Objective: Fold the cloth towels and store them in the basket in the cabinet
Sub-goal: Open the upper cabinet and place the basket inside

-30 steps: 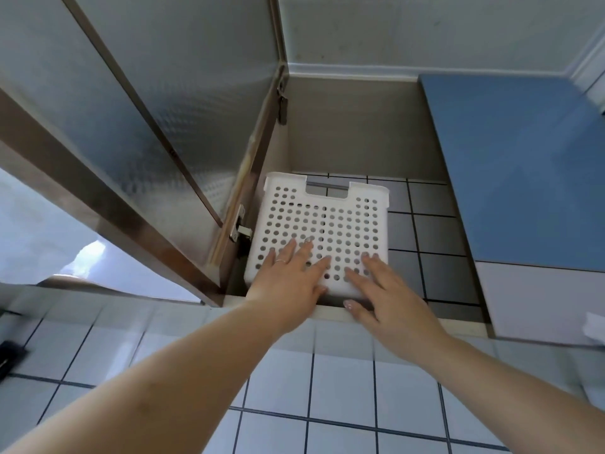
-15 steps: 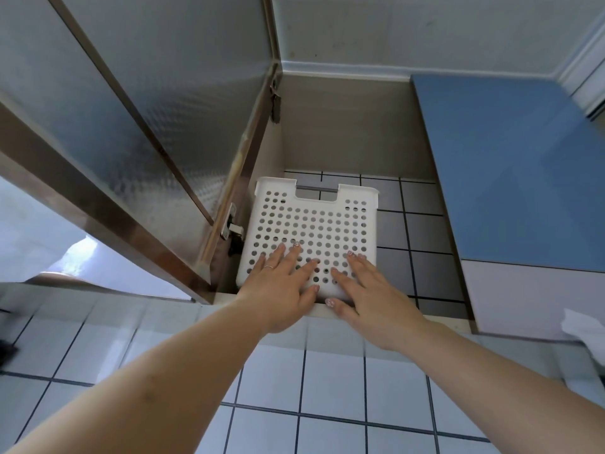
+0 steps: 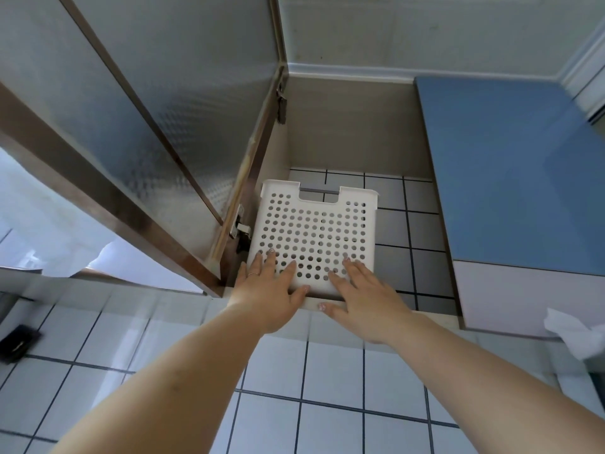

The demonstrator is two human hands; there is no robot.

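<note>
White perforated basket (image 3: 314, 237) sits at the left of the open cabinet (image 3: 353, 126), on its tiled floor, next to the open door (image 3: 157, 126). Left hand (image 3: 266, 291) and right hand (image 3: 363, 296) lie flat on the basket's near face, fingers (image 3: 352, 268) straight and slightly spread, gripping nothing. White cloth, probably a towel (image 3: 569, 335), at far right on the tiled bench (image 3: 327, 421).
</note>
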